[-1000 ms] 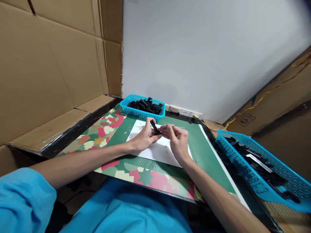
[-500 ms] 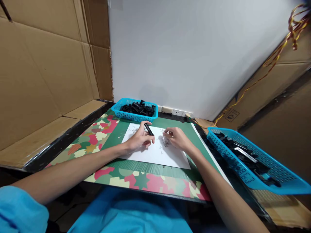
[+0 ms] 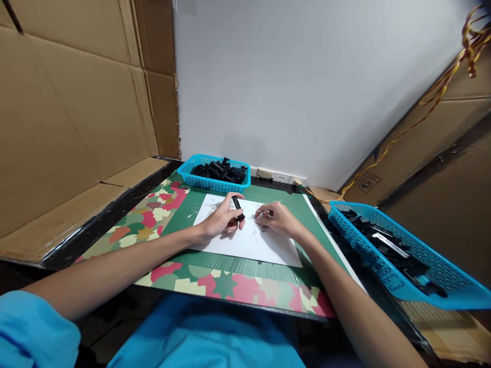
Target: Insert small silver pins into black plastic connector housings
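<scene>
My left hand [image 3: 222, 220] is closed around a small, narrow black plastic part [image 3: 238, 208], held tilted above a white sheet of paper [image 3: 245, 243]. To its right, my right hand [image 3: 276, 219] hovers low over the sheet, fingertips pinched together; whatever may be between them is too small to make out. Tiny metallic-looking pieces [image 3: 263, 229] lie scattered beside and beneath the right hand. Another scatter of small pieces [image 3: 217, 205] sits on the paper behind the left hand, partly hidden by it.
A blue basket [image 3: 215, 186] full of black parts stands at the back of the green mat [image 3: 180, 214]. On the right is another blue basket [image 3: 441, 276] with black parts. Cardboard walls [image 3: 76, 92] rise at both sides. Power sockets [image 3: 282, 178] line the back wall.
The black part in my left hand has turned slightly more upright. My right hand's fingers have drawn closer together and shifted slightly over the small pieces.
</scene>
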`<state>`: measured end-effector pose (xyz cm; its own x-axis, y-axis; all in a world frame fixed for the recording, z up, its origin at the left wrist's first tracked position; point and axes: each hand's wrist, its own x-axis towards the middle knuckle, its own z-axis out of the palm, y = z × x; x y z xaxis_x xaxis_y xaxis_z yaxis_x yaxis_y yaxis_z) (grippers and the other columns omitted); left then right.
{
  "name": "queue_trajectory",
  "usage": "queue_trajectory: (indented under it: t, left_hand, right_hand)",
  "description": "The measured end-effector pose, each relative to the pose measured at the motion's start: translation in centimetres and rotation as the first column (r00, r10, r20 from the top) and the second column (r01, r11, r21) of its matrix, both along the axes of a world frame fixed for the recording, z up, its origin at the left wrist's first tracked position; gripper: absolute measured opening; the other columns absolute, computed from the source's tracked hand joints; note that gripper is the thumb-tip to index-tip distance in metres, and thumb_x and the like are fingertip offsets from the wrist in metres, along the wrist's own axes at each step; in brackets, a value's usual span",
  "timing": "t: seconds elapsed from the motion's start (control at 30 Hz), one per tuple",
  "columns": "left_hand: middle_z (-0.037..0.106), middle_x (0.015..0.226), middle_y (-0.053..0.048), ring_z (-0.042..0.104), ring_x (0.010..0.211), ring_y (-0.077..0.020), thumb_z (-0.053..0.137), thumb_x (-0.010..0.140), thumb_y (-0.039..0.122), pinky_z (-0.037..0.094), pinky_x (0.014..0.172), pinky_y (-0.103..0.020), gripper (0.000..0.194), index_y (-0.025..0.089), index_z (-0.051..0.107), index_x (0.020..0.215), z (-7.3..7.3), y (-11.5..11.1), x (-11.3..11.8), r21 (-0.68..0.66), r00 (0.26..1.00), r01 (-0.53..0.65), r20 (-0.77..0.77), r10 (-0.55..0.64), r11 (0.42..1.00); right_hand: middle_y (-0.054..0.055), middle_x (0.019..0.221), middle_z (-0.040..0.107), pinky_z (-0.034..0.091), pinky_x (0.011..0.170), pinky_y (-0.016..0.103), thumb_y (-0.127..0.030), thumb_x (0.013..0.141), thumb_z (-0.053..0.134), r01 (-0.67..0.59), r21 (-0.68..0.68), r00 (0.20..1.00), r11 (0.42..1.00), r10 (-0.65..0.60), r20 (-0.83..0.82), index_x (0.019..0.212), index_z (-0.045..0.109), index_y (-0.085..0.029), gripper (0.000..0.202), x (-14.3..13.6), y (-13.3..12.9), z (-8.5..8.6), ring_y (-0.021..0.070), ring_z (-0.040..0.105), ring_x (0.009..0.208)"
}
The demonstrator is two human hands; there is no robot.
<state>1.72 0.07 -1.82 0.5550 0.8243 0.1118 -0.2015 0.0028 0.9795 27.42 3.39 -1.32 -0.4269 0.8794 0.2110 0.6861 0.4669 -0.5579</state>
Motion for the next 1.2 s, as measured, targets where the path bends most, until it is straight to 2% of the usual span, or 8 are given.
queue_trajectory:
  t: [0.23,0.37,0.6,0.77,0.97,1.1,1.2]
  left_hand:
    - [0.066,0.070,0.002,0.041,0.047,-0.0087,0.058,0.102,0.039,0.025,0.048,-0.017,0.038,0.028,0.038,0.133,-0.3,0.1,-0.2,-0.008,1.000,-0.001,-0.031,0.001,1.000]
    - [0.065,0.069,0.002,0.039,0.048,-0.0086,0.057,0.103,0.038,0.024,0.048,-0.017,0.037,0.027,0.038,0.133,-0.1,0.0,-0.2,-0.014,0.999,-0.001,-0.047,0.001,1.000]
    - [0.063,0.067,0.004,0.037,0.045,-0.0079,0.057,0.102,0.039,0.020,0.045,-0.015,0.037,0.026,0.039,0.132,0.5,-0.4,-0.1,-0.032,0.997,-0.004,-0.073,0.002,0.999]
    - [0.063,0.067,0.004,0.035,0.044,-0.0077,0.056,0.102,0.039,0.019,0.044,-0.016,0.037,0.027,0.039,0.133,0.4,-0.3,-0.2,-0.037,0.996,0.008,-0.083,-0.011,0.999]
    - [0.060,0.063,0.004,0.035,0.045,-0.0085,0.057,0.101,0.039,0.017,0.045,-0.016,0.040,0.026,0.040,0.135,0.6,-0.4,-0.2,-0.076,0.995,0.010,-0.094,-0.017,0.997]
    - [0.056,0.060,0.006,0.033,0.045,-0.0085,0.056,0.101,0.036,0.017,0.046,-0.017,0.038,0.026,0.043,0.135,0.3,-0.1,-0.3,-0.096,0.995,0.037,-0.088,-0.045,0.995]
    - [0.046,0.058,0.008,0.034,0.046,-0.0085,0.057,0.101,0.037,0.015,0.045,-0.017,0.032,0.024,0.050,0.130,0.2,0.0,-0.3,-0.088,0.997,0.035,-0.072,-0.042,0.996]
  right_hand:
    - [0.004,0.077,0.074,0.045,0.066,0.028,-0.028,0.085,0.074,-0.013,-0.036,1.000,0.999,0.012,-0.018,0.088,0.083,-0.017,0.015,-0.3,0.1,-0.4,0.0175,0.061,0.068]
    - [0.003,0.076,0.074,0.044,0.065,0.028,-0.029,0.084,0.075,-0.002,-0.044,1.000,0.999,0.001,-0.023,0.095,0.084,-0.018,0.019,-0.2,0.2,-0.4,0.0168,0.060,0.067]
    - [0.004,0.073,0.072,0.042,0.064,0.029,-0.032,0.079,0.080,0.029,-0.050,0.999,0.998,-0.031,-0.031,0.089,0.085,-0.016,0.020,0.1,0.6,-0.6,0.0165,0.056,0.066]
    - [0.006,0.075,0.074,0.042,0.064,0.030,-0.032,0.079,0.080,0.009,-0.076,0.999,0.997,-0.013,-0.051,0.085,0.085,-0.016,0.018,0.1,0.8,-0.7,0.0177,0.057,0.067]
    - [0.003,0.068,0.069,0.039,0.059,0.028,-0.036,0.079,0.084,-0.049,-0.130,0.996,0.990,0.038,-0.079,0.079,0.080,-0.016,0.020,0.4,0.6,-0.2,0.0149,0.053,0.062]
    - [0.005,0.074,0.073,0.043,0.059,0.029,-0.043,0.082,0.085,-0.105,-0.224,0.978,0.969,0.061,-0.197,0.084,0.080,-0.016,0.027,0.5,0.1,0.3,0.0159,0.060,0.064]
    - [0.006,0.079,0.074,0.048,0.063,0.030,-0.046,0.081,0.088,-0.140,-0.198,0.939,0.970,0.066,-0.338,0.086,0.080,-0.017,0.030,-0.1,-0.6,0.9,0.0169,0.062,0.068]
